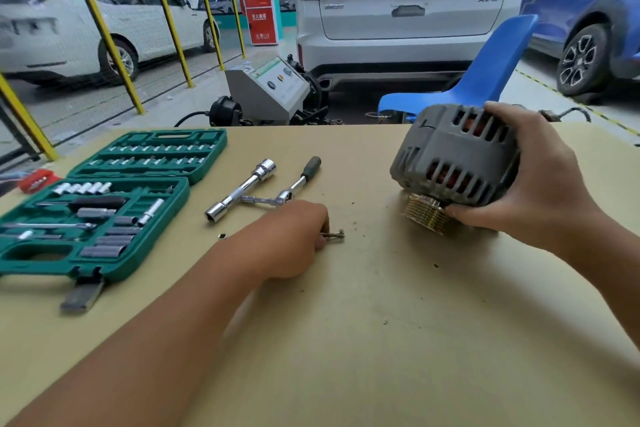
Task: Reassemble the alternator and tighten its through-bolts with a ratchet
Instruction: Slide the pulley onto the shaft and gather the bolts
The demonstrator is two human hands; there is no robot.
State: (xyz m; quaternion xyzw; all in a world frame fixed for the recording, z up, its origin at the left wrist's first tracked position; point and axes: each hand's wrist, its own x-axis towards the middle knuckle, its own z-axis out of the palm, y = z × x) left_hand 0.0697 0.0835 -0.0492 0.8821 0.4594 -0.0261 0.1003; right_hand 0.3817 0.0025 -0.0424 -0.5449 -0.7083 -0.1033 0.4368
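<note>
Workshop floor behind you, parked cars beyond, and your tan table (346,340) fills the foreground. Take the alternator (453,156) as the landmark: it sits toward the far right of the table, tilted, its gold ribbed pulley (424,215) pointing down and touching the surface. Your right hand (533,180) grips it from the right side, fingers curled over the top of the grey vented housing, thumb tucked under near the pulley. Copper windings show through the slots.

Left of the alternator, well apart from it, your left hand (294,236) rests knuckles-up on the table, fingers curled, pinching a small through-bolt (334,236) whose end pokes out toward the alternator. Just beyond that hand lies the ratchet (294,187) with its black grip angled away from you, and beside it, further left from the alternator, a chrome double-ended socket wrench (240,194). A lone small socket (222,236) sits on the table just left of your left wrist.

Farthest left from the alternator, the green socket set case (104,204) lies open, lid back, rows of sockets and bits inside. Behind the alternator, off the table, stands a blue plastic chair (485,73), and a grey machine (270,90) sits on the floor further left.
</note>
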